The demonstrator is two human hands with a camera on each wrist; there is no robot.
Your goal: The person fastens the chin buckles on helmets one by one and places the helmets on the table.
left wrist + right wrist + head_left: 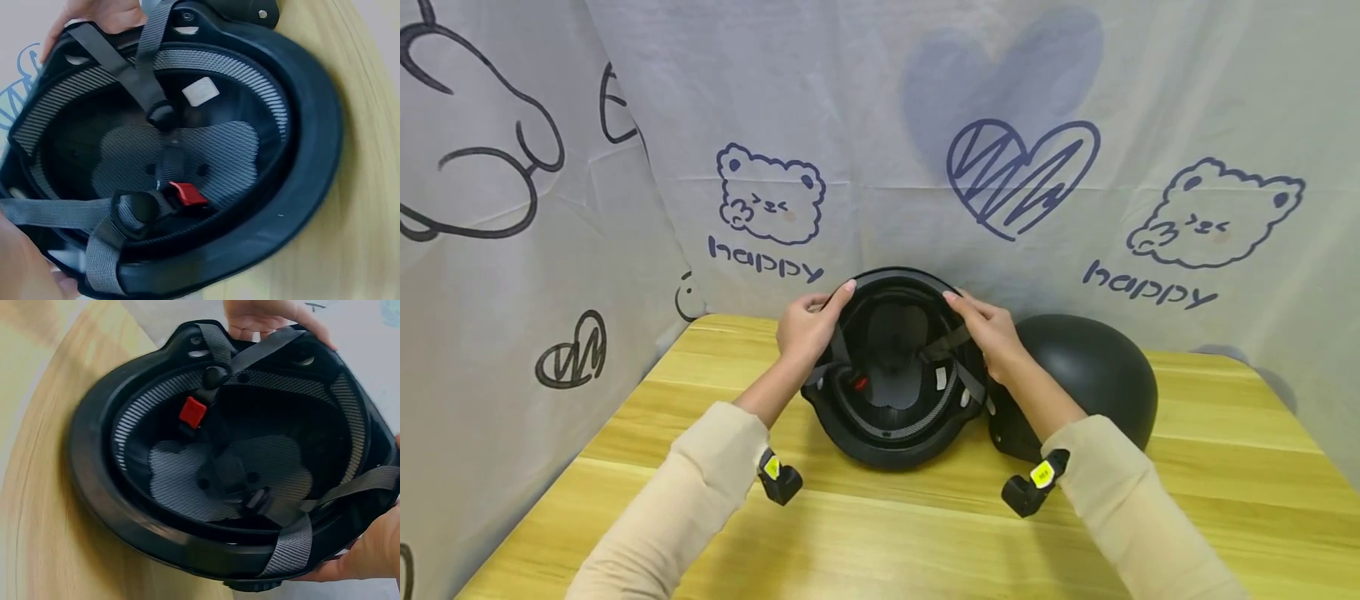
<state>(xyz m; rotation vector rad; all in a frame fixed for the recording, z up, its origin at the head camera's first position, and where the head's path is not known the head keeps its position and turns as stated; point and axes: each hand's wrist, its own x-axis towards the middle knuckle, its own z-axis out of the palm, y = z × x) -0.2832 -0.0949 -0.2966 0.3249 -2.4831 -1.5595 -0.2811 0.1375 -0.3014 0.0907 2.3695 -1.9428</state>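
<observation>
Between both hands a black helmet (891,454) is tipped up, its padded inside facing me and its lower rim close over the table. My left hand (808,325) grips the upper left edge, thumb along the rim and fingers behind the shell. On the upper right edge my right hand (992,329) holds it the same way. Inside are grey chin straps (150,50), a red buckle (192,412), mesh padding (231,150) and a small white label (200,92). The outer shell is mostly hidden behind the rim.
A second black helmet (1090,367) sits dome up on the wooden table (880,542), just right of the held one and partly behind my right forearm. A white cloth (865,108) with drawn hearts and bears hangs behind the table and along its left side.
</observation>
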